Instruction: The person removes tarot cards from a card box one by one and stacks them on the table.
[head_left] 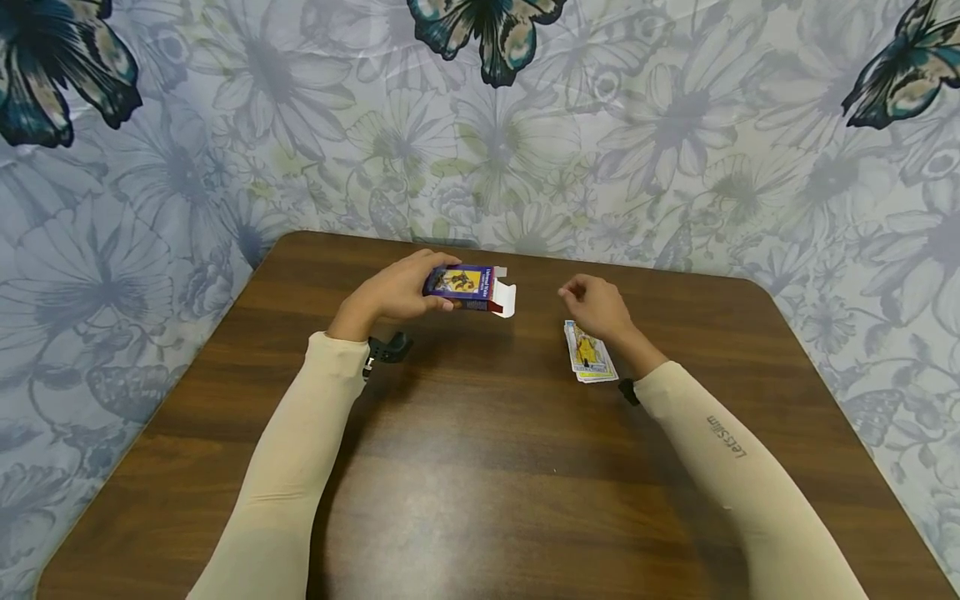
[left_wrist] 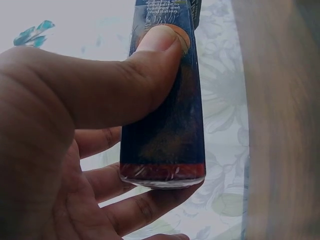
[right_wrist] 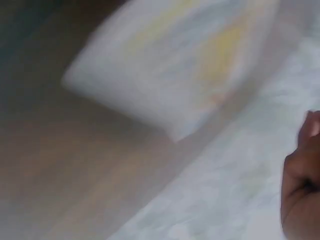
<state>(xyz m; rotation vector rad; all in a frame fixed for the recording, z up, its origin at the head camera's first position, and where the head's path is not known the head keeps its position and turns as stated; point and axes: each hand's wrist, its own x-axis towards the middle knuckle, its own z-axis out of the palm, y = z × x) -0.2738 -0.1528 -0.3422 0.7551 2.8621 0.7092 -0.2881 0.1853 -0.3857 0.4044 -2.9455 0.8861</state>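
My left hand (head_left: 401, 287) grips a dark blue tarot card box (head_left: 459, 283) with a yellow picture on its face. The box lies sideways above the table, its white end flap (head_left: 504, 298) folded out to the right. In the left wrist view the thumb (left_wrist: 150, 70) presses a narrow printed side, with fingers behind the box. To the right, a small stack of tarot cards (head_left: 590, 354) lies on the table, yellow picture up. Just beyond the stack is my right hand (head_left: 596, 307), fingers loosely curled around nothing visible. The cards (right_wrist: 175, 65) are blurred in the right wrist view.
The brown wooden table (head_left: 465, 467) has rounded far corners. Behind it stands a wall covering (head_left: 510, 158) with grey flowers and teal butterflies. Dark bands circle both wrists over cream sleeves (head_left: 277, 475).
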